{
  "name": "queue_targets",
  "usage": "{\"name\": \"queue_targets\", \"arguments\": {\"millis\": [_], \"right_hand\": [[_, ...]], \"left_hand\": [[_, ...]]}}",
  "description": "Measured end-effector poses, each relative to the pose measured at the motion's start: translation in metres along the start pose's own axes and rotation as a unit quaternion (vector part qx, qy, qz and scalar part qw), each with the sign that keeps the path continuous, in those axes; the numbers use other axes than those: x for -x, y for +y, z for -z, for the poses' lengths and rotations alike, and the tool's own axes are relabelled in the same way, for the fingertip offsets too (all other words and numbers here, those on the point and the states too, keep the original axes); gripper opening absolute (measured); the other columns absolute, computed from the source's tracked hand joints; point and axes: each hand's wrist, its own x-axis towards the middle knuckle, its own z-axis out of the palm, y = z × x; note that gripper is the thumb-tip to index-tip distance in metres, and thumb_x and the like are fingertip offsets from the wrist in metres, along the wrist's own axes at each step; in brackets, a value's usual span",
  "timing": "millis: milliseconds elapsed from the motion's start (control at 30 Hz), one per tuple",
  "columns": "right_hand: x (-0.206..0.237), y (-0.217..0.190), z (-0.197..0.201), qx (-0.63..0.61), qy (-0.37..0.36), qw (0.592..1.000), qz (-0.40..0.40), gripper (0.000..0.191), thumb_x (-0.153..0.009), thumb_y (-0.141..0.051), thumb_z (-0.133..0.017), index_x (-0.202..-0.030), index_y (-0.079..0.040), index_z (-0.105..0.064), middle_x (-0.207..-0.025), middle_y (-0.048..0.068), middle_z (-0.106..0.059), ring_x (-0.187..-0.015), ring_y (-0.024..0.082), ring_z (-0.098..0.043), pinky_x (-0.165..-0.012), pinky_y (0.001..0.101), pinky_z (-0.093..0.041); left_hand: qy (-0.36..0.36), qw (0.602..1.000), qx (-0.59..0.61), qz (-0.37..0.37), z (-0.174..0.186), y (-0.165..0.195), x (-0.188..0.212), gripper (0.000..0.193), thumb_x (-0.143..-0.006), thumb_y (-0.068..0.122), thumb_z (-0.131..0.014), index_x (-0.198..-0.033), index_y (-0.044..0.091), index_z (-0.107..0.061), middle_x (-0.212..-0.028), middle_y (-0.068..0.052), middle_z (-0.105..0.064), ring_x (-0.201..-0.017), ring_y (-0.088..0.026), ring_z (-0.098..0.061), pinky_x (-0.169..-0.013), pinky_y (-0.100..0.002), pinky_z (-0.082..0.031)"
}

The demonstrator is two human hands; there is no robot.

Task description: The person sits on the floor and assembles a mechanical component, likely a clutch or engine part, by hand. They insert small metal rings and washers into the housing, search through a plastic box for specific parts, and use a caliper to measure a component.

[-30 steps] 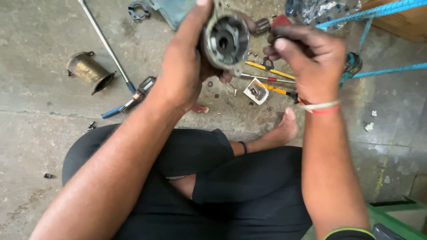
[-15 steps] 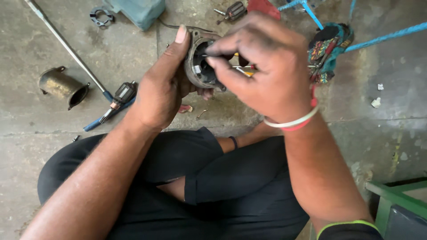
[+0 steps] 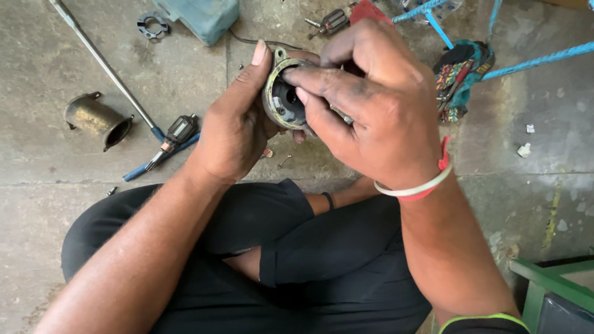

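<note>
Floor (image 3: 74, 167): bare concrete, scattered with parts.
Legs (image 3: 297, 247): crossed, in black, below both hands.
Rod (image 3: 105, 65): long, lying diagonally at upper left.
Left hand (image 3: 238, 120): closed around the housing from its left side, thumb along the rim.
Right hand (image 3: 371, 102): over the housing's right side, fingers (image 3: 322, 83) curled and reaching into its open mouth.
Housing (image 3: 281, 102): round metal cup, held between the hands above the knees.
Cylinder (image 3: 96, 119): brass-coloured, on the floor well left.
Armature (image 3: 176, 133): small, near the rod's end.

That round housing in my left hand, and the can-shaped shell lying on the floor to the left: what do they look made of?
Round housing: looks like cast metal, dull grey with a worn, yellowish-painted rim; grimy. The left hand grips it while the right hand reaches its fingers inside. Can-shaped shell: probably sheet steel, tarnished brownish, matte, hollow dark mouth.
</note>
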Motion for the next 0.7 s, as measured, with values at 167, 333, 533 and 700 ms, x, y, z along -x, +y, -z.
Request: {"name": "queue_targets", "arguments": {"millis": [167,333,533,700], "right_hand": [[0.0,-0.003,0.005,-0.039,-0.036,0.999,-0.006,0.024,-0.096,0.001,-0.072,-0.119,-0.003,-0.073,-0.126,0.015,-0.056,-0.116,0.03,-0.058,-0.101,0.0396,-0.049],[0.0,-0.003,0.007,-0.005,-0.05,0.999,0.016,0.025,-0.094,0.002,-0.07,-0.119,-0.001,-0.073,-0.13,0.017,-0.055,-0.124,0.035,-0.055,-0.109,0.0452,-0.044],[0.0,0.001,0.013,-0.009,-0.068,0.998,0.007,0.019,-0.096,-0.002,-0.075,-0.115,-0.003,-0.075,-0.129,0.016,-0.057,-0.123,0.035,-0.056,-0.106,0.0444,-0.045],[-0.001,0.005,0.01,-0.065,-0.066,0.996,0.012,0.024,-0.096,0.004,-0.069,-0.119,0.001,-0.072,-0.128,0.017,-0.057,-0.122,0.032,-0.059,-0.106,0.0402,-0.049]], "left_hand": [[-0.002,0.999,0.038,-0.006,0.004,-0.005,-0.001,0.052,-0.115,0.045,-0.033,-0.125,0.004,-0.064,-0.101,-0.009,-0.072,-0.088,-0.017,-0.07,-0.074,-0.035,-0.057],[0.02,0.999,0.036,-0.004,0.007,-0.005,-0.001,0.049,-0.115,0.044,-0.036,-0.122,0.005,-0.064,-0.102,-0.009,-0.072,-0.089,-0.017,-0.07,-0.074,-0.036,-0.057],[0.023,1.0,-0.008,0.016,0.003,-0.004,0.0,0.051,-0.113,0.047,-0.037,-0.119,0.006,-0.066,-0.096,-0.008,-0.072,-0.081,-0.016,-0.068,-0.066,-0.032,-0.054],[0.029,1.0,0.004,0.008,0.002,-0.002,-0.001,0.049,-0.113,0.047,-0.038,-0.118,0.006,-0.064,-0.097,-0.008,-0.071,-0.084,-0.016,-0.068,-0.069,-0.034,-0.056]]}}
